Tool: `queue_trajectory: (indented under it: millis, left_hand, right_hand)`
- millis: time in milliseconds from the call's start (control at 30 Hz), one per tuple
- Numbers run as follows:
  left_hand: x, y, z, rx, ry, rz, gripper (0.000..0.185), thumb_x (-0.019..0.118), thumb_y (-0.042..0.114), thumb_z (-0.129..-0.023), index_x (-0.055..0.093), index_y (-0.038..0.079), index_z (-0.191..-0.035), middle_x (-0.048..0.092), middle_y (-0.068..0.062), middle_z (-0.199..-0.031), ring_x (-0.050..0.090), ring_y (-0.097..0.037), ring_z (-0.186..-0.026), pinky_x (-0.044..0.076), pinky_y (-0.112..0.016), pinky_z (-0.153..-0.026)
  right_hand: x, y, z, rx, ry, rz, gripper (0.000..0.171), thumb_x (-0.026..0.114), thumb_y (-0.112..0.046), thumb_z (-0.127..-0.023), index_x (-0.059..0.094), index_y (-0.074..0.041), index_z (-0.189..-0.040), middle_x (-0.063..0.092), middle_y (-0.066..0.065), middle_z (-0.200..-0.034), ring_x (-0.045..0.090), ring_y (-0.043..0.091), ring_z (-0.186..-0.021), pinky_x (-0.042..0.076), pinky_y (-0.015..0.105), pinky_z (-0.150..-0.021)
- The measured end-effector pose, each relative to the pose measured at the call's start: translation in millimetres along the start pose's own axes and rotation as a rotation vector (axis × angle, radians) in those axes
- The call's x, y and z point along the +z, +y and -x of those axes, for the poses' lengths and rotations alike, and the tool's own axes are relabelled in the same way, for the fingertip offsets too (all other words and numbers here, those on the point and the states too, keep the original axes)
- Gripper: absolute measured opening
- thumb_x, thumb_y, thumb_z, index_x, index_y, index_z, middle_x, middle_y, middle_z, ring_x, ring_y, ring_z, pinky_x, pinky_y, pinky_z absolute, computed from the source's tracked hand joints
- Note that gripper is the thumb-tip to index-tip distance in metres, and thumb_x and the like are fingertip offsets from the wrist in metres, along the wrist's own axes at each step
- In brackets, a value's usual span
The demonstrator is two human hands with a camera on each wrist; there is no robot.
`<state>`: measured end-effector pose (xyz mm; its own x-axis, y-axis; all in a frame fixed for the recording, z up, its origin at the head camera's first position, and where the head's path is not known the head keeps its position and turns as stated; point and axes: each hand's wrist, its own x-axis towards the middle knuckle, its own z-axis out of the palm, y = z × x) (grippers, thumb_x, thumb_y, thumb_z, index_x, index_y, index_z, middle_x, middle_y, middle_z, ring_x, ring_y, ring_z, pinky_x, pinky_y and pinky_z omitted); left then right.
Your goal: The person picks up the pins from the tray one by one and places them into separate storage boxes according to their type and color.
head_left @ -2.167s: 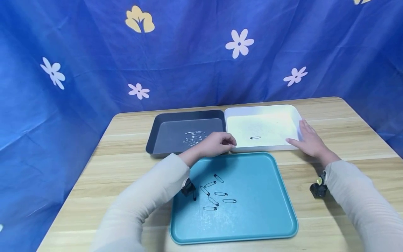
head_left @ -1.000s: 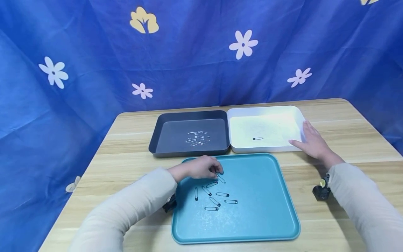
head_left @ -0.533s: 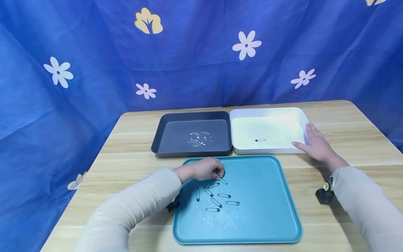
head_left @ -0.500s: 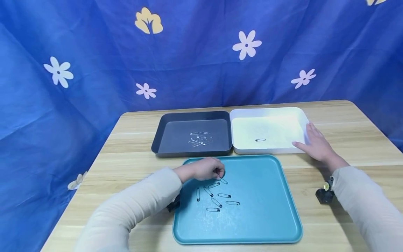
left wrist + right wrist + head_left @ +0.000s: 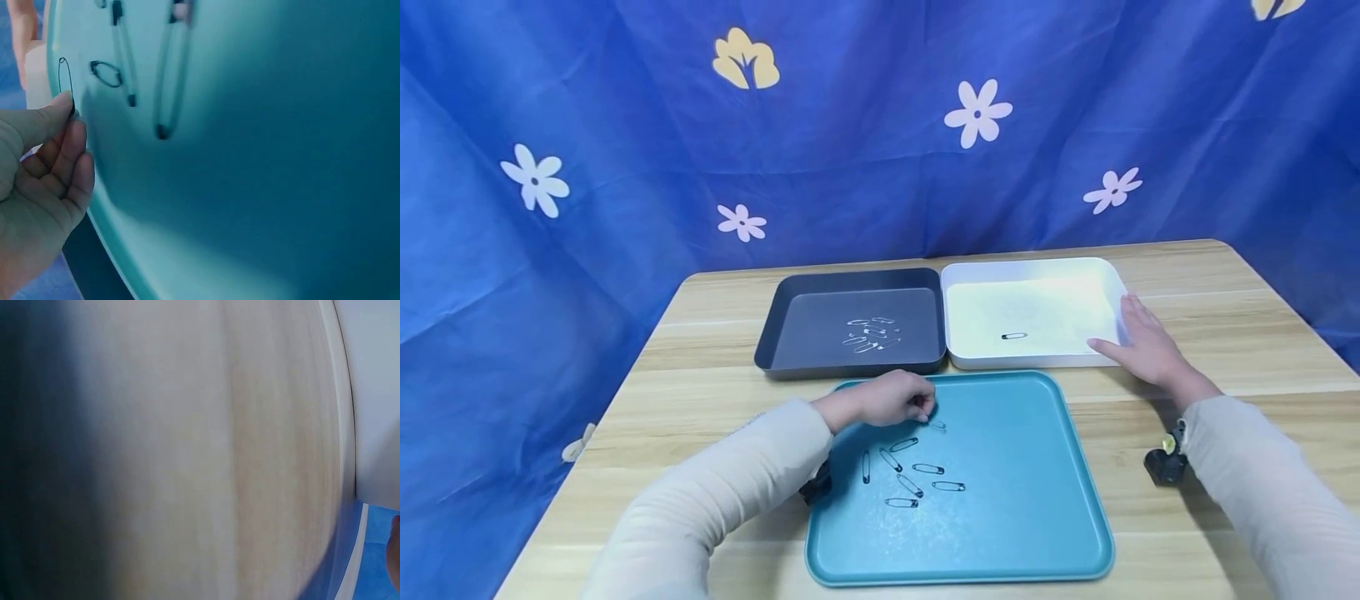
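My left hand point(image 5: 895, 398) is over the far part of the teal tray point(image 5: 1015, 508), pinching a safety pin point(image 5: 71, 84) by its dark end between thumb and index finger. In the left wrist view the pin's coiled end points up and away from the fingertips. Several other safety pins point(image 5: 910, 486) lie scattered on the teal tray below the hand. My right hand point(image 5: 1150, 348) rests at the near right corner of the white tray point(image 5: 1037, 304), fingers straight along its side and thumb at the front rim. Only a sliver of that hand shows in the right wrist view.
A dark grey tray point(image 5: 812, 325) stands behind the teal one, side by side with the white tray, and holds a cluster of safety pins point(image 5: 872, 333). One safety pin point(image 5: 1014, 336) lies in the white tray. Behind the wooden table point(image 5: 662, 392) hangs a blue flowered cloth point(image 5: 850, 125).
My left hand came back from between the dark and white trays to the teal tray, took hold of a safety pin and raised it slightly. The right hand stayed at the white tray.
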<state>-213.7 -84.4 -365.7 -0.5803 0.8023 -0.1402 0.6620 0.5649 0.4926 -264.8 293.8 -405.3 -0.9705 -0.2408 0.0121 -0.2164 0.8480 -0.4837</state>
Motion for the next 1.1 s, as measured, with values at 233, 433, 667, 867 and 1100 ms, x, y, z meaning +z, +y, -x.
queue_trajectory:
  millis: [233, 433, 667, 867, 1100]
  left_hand:
    - [-14.7, 7.3, -11.9, 0.026, 0.051, 0.044, 0.011, 0.059, 0.007, -0.081, 0.052, 0.010, -0.073, 0.048, 0.005, -0.070, 0.043, -0.009, -0.066, 0.036, -0.021, -0.063]
    - [-25.8, 15.1, -28.5, 0.029, 0.100, 0.070, 0.006, 0.055, 0.008, -0.084, 0.055, 0.010, -0.078, 0.051, 0.004, -0.076, 0.044, -0.008, -0.069, 0.037, -0.021, -0.065]
    - [-35.3, 18.8, -50.6, -0.073, 0.196, 0.180, 0.005, 0.055, 0.009, -0.084, 0.056, 0.008, -0.080, 0.054, -0.001, -0.074, 0.047, -0.010, -0.067, 0.038, -0.020, -0.062]
    - [-36.1, 10.4, -69.0, -0.128, 0.275, 0.260, 0.005, 0.054, 0.009, -0.085, 0.057, 0.006, -0.083, 0.054, 0.000, -0.075, 0.047, -0.010, -0.069, 0.038, -0.018, -0.064]
    - [-34.6, 2.3, -88.5, -0.198, 0.309, 0.337, 0.007, 0.051, 0.012, -0.087, 0.056, 0.007, -0.085, 0.052, -0.001, -0.077, 0.045, -0.013, -0.070, 0.038, -0.020, -0.062]
  right_hand:
    - [0, -2, -1, 0.010, -0.005, 0.009, 0.093, 0.043, -0.051, -0.083, -0.007, 0.010, -0.131, -0.010, 0.027, -0.137, -0.009, 0.036, -0.126, 0.001, 0.053, -0.097]
    - [0, -2, -2, 0.006, -0.007, 0.017, 0.094, 0.043, -0.051, -0.083, -0.007, 0.011, -0.131, -0.010, 0.027, -0.137, -0.008, 0.038, -0.125, 0.002, 0.053, -0.096]
    - [-2, -3, -2, 0.006, -0.012, 0.031, 0.094, 0.043, -0.052, -0.083, -0.006, 0.013, -0.130, -0.008, 0.030, -0.136, -0.008, 0.039, -0.125, 0.002, 0.053, -0.096]
    - [-2, -2, -2, 0.027, -0.021, 0.027, 0.095, 0.043, -0.053, -0.082, -0.008, 0.011, -0.131, -0.010, 0.028, -0.137, -0.008, 0.039, -0.125, 0.002, 0.054, -0.096]
    - [-2, 0, -3, 0.020, -0.018, 0.028, 0.095, 0.044, -0.053, -0.082, -0.007, 0.011, -0.131, -0.009, 0.028, -0.137, -0.007, 0.038, -0.125, 0.002, 0.053, -0.097]
